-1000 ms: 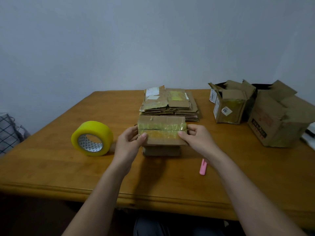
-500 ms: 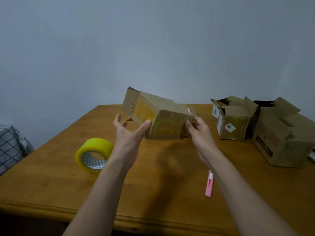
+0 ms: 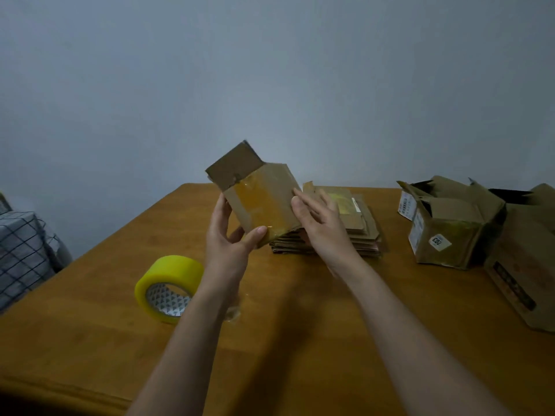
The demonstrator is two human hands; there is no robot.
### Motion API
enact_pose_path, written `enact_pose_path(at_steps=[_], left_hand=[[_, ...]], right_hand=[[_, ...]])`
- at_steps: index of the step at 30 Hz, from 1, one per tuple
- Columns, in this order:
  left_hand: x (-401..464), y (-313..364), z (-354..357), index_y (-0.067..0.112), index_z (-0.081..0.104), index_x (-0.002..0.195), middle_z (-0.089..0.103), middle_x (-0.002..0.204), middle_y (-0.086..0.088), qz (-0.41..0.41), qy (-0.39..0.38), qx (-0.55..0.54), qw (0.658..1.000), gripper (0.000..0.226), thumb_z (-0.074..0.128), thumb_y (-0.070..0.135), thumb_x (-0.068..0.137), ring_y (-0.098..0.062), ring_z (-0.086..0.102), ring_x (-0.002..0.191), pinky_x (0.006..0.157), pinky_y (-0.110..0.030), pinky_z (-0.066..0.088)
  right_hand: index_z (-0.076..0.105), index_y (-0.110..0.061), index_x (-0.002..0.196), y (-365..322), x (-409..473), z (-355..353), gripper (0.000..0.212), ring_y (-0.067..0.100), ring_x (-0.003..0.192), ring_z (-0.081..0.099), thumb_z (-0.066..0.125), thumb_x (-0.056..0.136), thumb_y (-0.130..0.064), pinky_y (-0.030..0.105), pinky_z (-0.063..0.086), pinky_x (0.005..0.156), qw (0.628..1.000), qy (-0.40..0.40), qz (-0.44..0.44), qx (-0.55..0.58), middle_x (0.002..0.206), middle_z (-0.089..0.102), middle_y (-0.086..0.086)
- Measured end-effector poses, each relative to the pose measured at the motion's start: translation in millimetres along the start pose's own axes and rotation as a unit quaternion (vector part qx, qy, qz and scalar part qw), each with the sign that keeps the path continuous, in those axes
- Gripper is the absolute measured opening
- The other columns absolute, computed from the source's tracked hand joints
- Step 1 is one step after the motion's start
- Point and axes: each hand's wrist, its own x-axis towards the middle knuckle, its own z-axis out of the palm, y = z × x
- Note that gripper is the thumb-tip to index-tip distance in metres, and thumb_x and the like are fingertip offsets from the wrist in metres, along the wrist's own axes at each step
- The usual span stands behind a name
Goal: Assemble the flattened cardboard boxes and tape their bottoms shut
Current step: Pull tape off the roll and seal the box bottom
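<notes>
Cardboard box (image 3: 264, 202) looks light, stiff; left hand (image 3: 231, 238) pinches its near corner, right hand (image 3: 318, 223) flat-fingered against its side.

Open counter (image 3: 300, 340) in front, under both forearms. To the left the tape roll (image 3: 169, 288) stands on edge. Behind, the flat cardboard stack (image 3: 357, 232) blocks the middle, and the assembled boxes (image 3: 450, 226) crowd the right edge.

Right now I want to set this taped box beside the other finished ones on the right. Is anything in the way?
Yes. The stack of flattened boxes lies on the table between the held box and the finished boxes; lift over it.
</notes>
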Motion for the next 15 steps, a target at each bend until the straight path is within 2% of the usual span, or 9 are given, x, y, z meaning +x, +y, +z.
enact_pose_path(at_steps=[2,4,7,9,11,15], left_hand=[[7.9,-6.8,-4.1,0.038,0.028,0.15,0.049,0.142,0.005,-0.003,0.018,0.018,1.0,0.085,0.067,0.0,0.085,-0.012,0.061,0.114,0.084,-0.032,0.058],[17.6,-13.6,-6.9,0.046,0.027,0.146,0.049,0.138,0.007,0.0,0.039,0.035,0.999,0.085,0.064,-0.002,0.087,-0.013,0.059,0.117,0.088,-0.034,0.056],[35.3,-24.5,-8.9,0.055,0.032,0.136,0.047,0.138,0.011,0.02,0.061,0.074,0.995,0.085,0.059,-0.011,0.088,-0.011,0.057,0.116,0.087,-0.031,0.056],[48.3,-34.7,-10.4,0.049,0.035,0.138,0.045,0.141,0.011,0.026,0.084,0.105,0.991,0.083,0.054,-0.015,0.088,-0.01,0.057,0.114,0.079,-0.02,0.055],[60.4,-49.4,-13.3,0.036,0.04,0.142,0.046,0.143,0.008,0.016,0.124,0.115,0.985,0.079,0.052,-0.019,0.087,-0.013,0.056,0.118,0.078,-0.017,0.055],[77.0,-80.9,-19.2,0.027,0.047,0.14,0.053,0.133,0.007,-0.041,0.215,0.119,0.968,0.078,0.05,-0.024,0.082,-0.018,0.056,0.12,0.092,-0.039,0.055]], right_hand=[[0.051,-0.05,0.131,4.7,9.4,4.7,0.067,0.013,0.14,0.034,0.051,0.071,-0.081,0.046,0.037,0.112,1.0,-0.023,-0.008,0.01,0.153,0.033,-0.01],[0.044,-0.033,0.144,11.9,19.7,7.7,0.067,0.007,0.13,0.047,0.056,0.084,-0.06,0.036,0.044,0.108,0.998,-0.059,-0.01,0.01,0.143,0.049,-0.011],[0.041,-0.026,0.147,22.5,33.8,16.9,0.056,0.005,0.126,0.049,0.059,0.094,-0.034,0.024,0.047,0.1,0.997,-0.079,-0.011,-0.01,0.141,0.051,-0.011],[0.043,-0.026,0.146,31.6,44.9,27.9,0.052,0.008,0.13,0.046,0.059,0.096,-0.022,0.029,0.047,0.102,0.997,-0.066,-0.01,-0.029,0.142,0.051,-0.01],[0.047,-0.025,0.142,40.2,56.7,39.3,0.051,0.011,0.13,0.048,0.061,0.095,-0.013,0.038,0.046,0.105,0.998,-0.046,-0.003,-0.05,0.14,0.054,-0.008],[0.055,-0.02,0.136,55.9,74.5,59.6,0.048,0.017,0.117,0.059,0.061,0.092,-0.002,0.04,0.05,0.101,0.993,-0.051,0.033,-0.102,0.129,0.062,0.0]])
